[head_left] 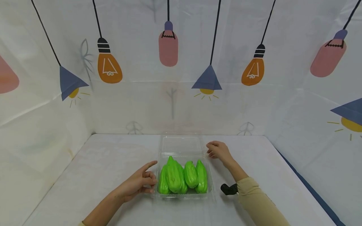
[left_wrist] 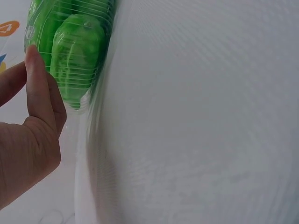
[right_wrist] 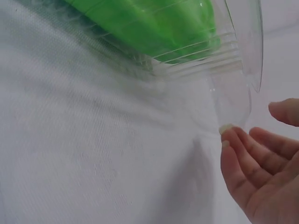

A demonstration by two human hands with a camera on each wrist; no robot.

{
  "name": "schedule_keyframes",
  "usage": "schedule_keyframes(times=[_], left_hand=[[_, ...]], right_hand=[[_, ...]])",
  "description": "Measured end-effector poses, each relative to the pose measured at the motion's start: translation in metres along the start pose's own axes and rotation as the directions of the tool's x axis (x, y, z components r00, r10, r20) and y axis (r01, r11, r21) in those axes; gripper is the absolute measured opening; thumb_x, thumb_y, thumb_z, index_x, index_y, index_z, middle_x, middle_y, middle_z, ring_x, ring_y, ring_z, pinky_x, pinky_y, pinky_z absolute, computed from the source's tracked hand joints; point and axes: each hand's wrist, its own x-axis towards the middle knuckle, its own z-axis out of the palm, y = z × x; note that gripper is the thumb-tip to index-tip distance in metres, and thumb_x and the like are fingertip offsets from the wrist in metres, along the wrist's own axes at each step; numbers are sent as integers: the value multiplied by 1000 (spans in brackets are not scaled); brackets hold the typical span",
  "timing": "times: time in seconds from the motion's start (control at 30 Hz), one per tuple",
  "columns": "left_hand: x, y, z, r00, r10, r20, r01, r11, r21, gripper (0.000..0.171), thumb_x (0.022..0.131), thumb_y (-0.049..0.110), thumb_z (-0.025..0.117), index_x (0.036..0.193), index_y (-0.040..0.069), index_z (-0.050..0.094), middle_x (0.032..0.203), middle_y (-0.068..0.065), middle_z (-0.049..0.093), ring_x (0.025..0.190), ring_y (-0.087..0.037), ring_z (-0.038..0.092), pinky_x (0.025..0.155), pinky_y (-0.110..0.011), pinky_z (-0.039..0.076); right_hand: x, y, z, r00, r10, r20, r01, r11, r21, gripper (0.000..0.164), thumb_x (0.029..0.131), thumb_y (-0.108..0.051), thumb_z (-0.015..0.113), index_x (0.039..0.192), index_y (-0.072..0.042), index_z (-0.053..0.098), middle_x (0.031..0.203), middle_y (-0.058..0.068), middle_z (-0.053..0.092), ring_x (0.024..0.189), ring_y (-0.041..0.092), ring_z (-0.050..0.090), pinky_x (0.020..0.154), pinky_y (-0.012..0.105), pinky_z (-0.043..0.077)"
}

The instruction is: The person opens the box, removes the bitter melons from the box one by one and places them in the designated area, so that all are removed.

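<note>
A clear plastic clamshell box point(head_left: 183, 196) stands on the table with its lid point(head_left: 181, 145) folded back. In it, several bright green, ribbed, tapered vegetables point(head_left: 173, 175) lie side by side. My left hand point(head_left: 141, 182) is at the box's left side, index finger extended and the other fingers loosely bent; in the left wrist view, a fingertip point(left_wrist: 32, 52) overlaps the box wall. Beside the lid's right edge is my right hand point(head_left: 219, 150). Its fingertips point(right_wrist: 226, 130) come right at the clear lid edge in the right wrist view, with the thumb held apart.
The white tabletop point(head_left: 113, 157) reaches back to a white curtain point(head_left: 135, 103) printed with hanging lamps and bulbs, which also runs along both sides. A black device point(head_left: 229, 189) sticks out at the right sleeve point(head_left: 257, 201).
</note>
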Motion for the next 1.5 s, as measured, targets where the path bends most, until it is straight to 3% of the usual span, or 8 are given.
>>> schedule_keyframes(times=[0.23,0.37,0.57,0.7,0.83,1.17,1.5], left_hand=[[-1,1,1,1000,6,-3,-6,1000,9,83,96,11,63,160,21,11,95,0,56,71,-11,59,68,-24,57],[-1,1,1,1000,3,-4,-2,1000,7,82,96,12,63,159,22,13,95,0,56,72,-11,59,69,-25,58],[-2,1,0,1000,-4,-2,4,1000,0,82,96,13,63,160,23,11,96,0,55,74,-12,60,70,-25,58],[-2,1,-1,1000,-3,0,3,1000,0,82,96,13,63,159,23,12,97,0,55,74,-12,60,70,-25,58],[-2,0,-2,1000,0,4,0,1000,-4,82,96,13,64,159,24,12,97,0,55,75,-12,60,70,-25,58],[-2,0,-1,1000,-3,4,3,1000,9,83,96,13,63,159,23,11,96,0,56,74,-12,60,69,-25,58],[0,0,-1,1000,-5,2,5,1000,6,82,96,12,63,159,22,11,96,1,56,74,-11,59,69,-25,58]], right_hand=[[-1,1,-6,990,-107,-87,96,988,-123,36,99,-29,60,123,-2,66,109,22,70,87,31,70,71,33,59],[-4,-2,-10,979,-167,-118,145,973,-178,37,98,-28,62,126,-5,64,107,20,69,90,37,69,70,29,58],[-11,-12,-11,964,-236,-120,200,947,-251,44,95,-32,65,134,-12,59,103,15,67,83,25,68,68,27,56],[-17,-22,-10,957,-278,-81,246,927,-283,46,93,-32,67,135,-13,58,102,14,68,80,17,66,65,27,54],[-25,-32,-8,954,-299,-10,285,918,-276,49,92,-32,69,135,-11,58,103,15,69,77,19,66,62,29,56],[-46,-54,5,957,-216,193,262,931,-254,58,91,-37,70,141,-13,53,105,14,67,81,32,68,70,45,60],[-62,-68,14,935,-168,312,262,921,-289,56,90,-39,70,139,-17,54,105,10,68,74,26,69,68,45,58]])
